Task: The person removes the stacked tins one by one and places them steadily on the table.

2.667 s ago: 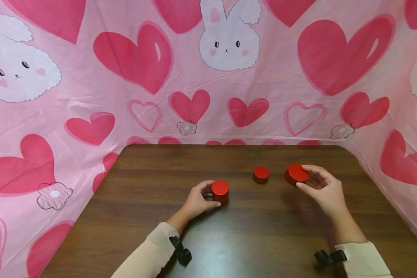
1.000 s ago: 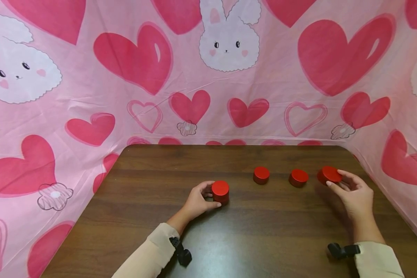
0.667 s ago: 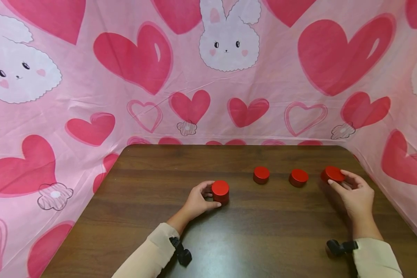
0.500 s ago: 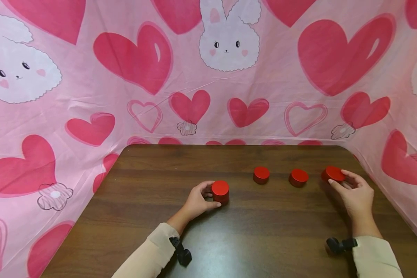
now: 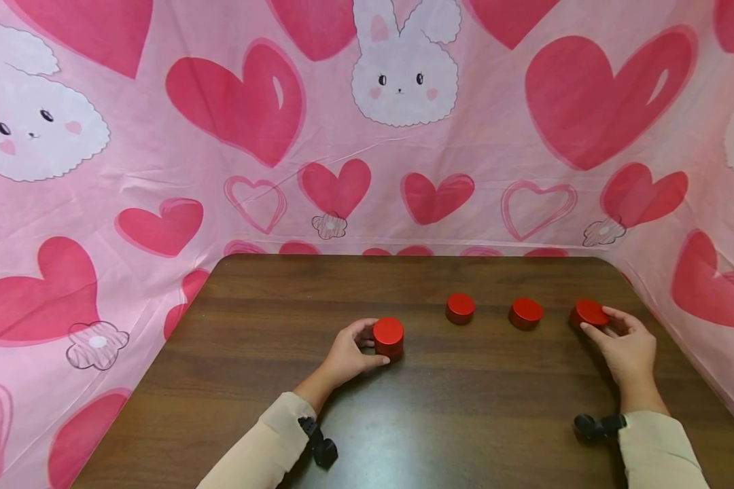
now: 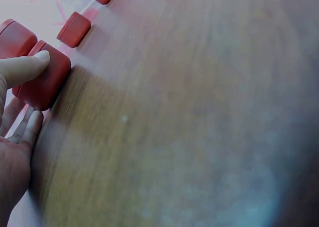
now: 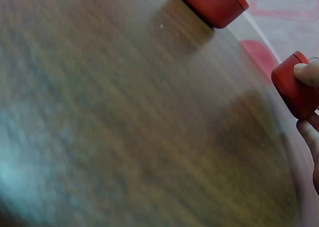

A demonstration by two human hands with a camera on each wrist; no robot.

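Around a stack of two round red tins (image 5: 388,333) near the table's middle, my left hand (image 5: 348,353) holds the lower one, thumb on the near side. The left wrist view shows that lower tin (image 6: 47,80) with the upper tin (image 6: 16,39) on it. At the right, my right hand (image 5: 628,350) pinches another red tin (image 5: 587,314) between thumb and fingers, low at the tabletop; whether it touches the wood I cannot tell. Two single red tins, one in the middle (image 5: 525,314) and one farther left (image 5: 460,308), stand in a row with it.
A dark wooden table (image 5: 269,292) with rounded back corners lies under everything. Pink cloth (image 5: 336,139) with hearts and rabbits hangs behind and at both sides. Black straps with small devices (image 5: 321,445) sit on both wrists.
My right hand set one tin down to the right of the farther-left one, then carried another tin rightward and lowered it. My left hand stayed on the stack.
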